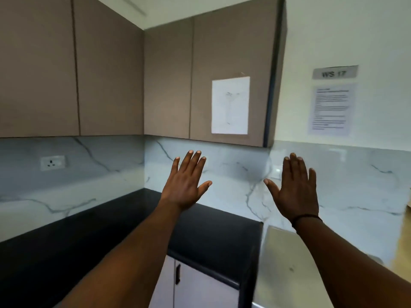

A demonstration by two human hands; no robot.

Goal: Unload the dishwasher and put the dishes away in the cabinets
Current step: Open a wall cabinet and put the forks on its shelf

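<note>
Both forearms fill my near view. Left hand (185, 185) and right hand (294, 192) are raised side by side, fingers straight and spread, each grip holding nothing. Below them runs the black desk (93, 232). Closed wall cabinets (169, 78) sit above and ahead, the left hand nearer their middle. No dishwasher or dishes are in view; I judge unloading not begun.
</note>
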